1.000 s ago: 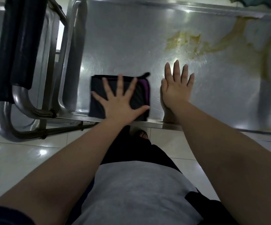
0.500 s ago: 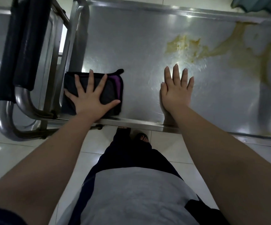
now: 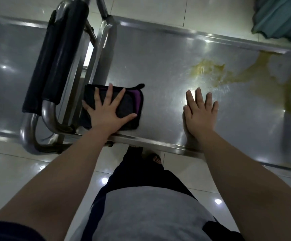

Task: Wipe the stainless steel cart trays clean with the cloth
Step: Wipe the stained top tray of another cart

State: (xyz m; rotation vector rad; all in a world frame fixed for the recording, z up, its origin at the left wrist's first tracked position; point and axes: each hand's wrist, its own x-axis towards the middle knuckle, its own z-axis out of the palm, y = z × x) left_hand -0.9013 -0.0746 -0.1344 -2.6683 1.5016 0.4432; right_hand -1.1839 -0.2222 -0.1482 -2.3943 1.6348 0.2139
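The cloth (image 3: 126, 108), dark and folded into a flat pad with a purple edge showing, lies on the steel tray (image 3: 150, 63), at the tray's left end and close to its near rim. Our left hand (image 3: 104, 113) rests on top of it, palm down, fingers straight and spread wide. The palm covers the cloth's near left part, the fingertips reach toward its far edge, and the thumb points along its near edge. No finger curls round the cloth; we press it flat against the tray. The purple edge and the cloth's right part lie uncovered.

Our right hand (image 3: 199, 115) lies flat on the bare tray nearer its middle, well apart from the cloth. Its fingers are straight and close together, and its heel is just inside the near rim.

A yellowish smear (image 3: 209, 70) spreads over the tray beyond those fingertips and runs on toward the tray's far right part. At the tray's left end rises the cart handle (image 3: 54, 63), steel tube wrapped in black padding. Beyond the tray's far rim, at the right, hangs some teal fabric (image 3: 280, 18). Below the near rim we see glossy floor tiles (image 3: 10, 180) and one foot (image 3: 156, 158).
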